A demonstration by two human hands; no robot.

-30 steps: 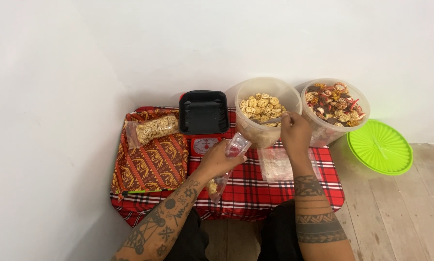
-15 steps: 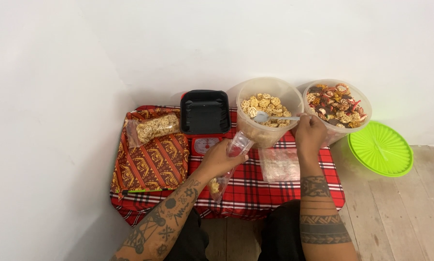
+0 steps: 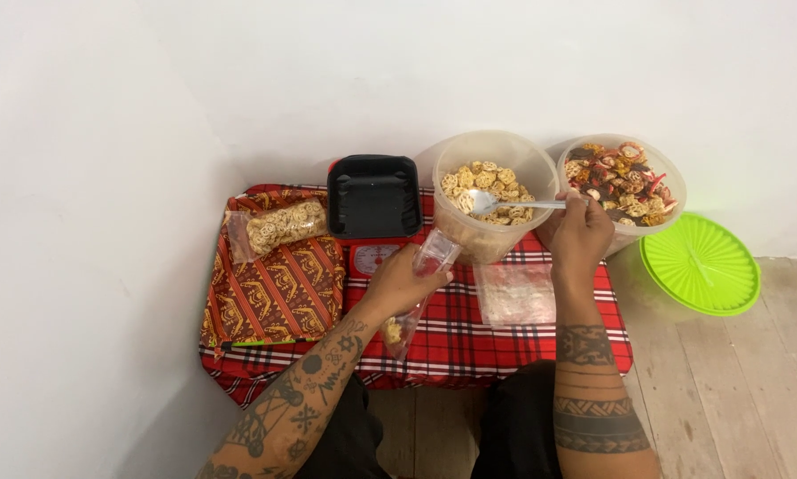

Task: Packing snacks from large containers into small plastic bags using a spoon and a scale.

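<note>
Clear plastic bag [image 3: 416,288], partly filled with pale wheel-shaped crackers at its bottom, sits clasped in our left hand [image 3: 401,286] above the red plaid tablecloth [image 3: 469,341], its open mouth tilted up toward the round translucent tub of pale crackers [image 3: 491,191]. Our right hand [image 3: 580,238], just right of that tub, grips the handle of a white plastic spoon [image 3: 505,203] whose bowl rests on the crackers. We keep both hands closed around what they hold, well apart.
</note>
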